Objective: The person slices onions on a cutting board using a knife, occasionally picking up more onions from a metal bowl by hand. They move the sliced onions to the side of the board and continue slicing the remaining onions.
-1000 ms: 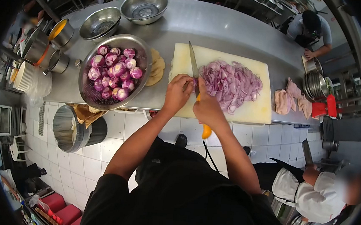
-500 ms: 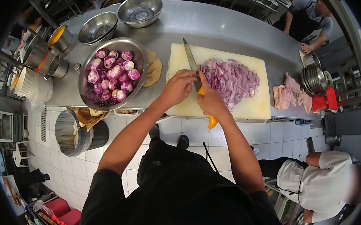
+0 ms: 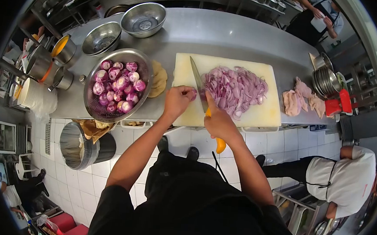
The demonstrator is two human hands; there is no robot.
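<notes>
Scene: kitchen prep at a steel desk (image 3: 229, 37), seen from above the person's own arms.
Left hand (image 3: 178, 100): fingers curled shut, tips pressing a small purple onion piece (image 3: 193, 94) onto the white cutting board (image 3: 187, 69).
Right hand (image 3: 216, 119): fingers closed around the grip of a knife (image 3: 198, 82); the orange butt of the handle sticks out behind the palm, past the desk's near edge.
Blade: runs forward and to the left from the right fingers, just beside the left fingertips, with the onion piece against it.
Sliced onion (image 3: 236, 88): a loose purple heap on the board, just right of the blade and ahead of the right fingers.
Peeled onions (image 3: 118, 86): whole, piled in a steel bowl (image 3: 146, 64) well left of the left fingers.
Chicken pieces (image 3: 296, 101): pale raw cuts on the desk, far right of the right fingers, beyond the board's edge.
Bin (image 3: 79, 147): stands on the tiled floor below the bowl.
Co-worker (image 3: 346, 181): a person in white, bent over at lower right, apart from both hands.
</notes>
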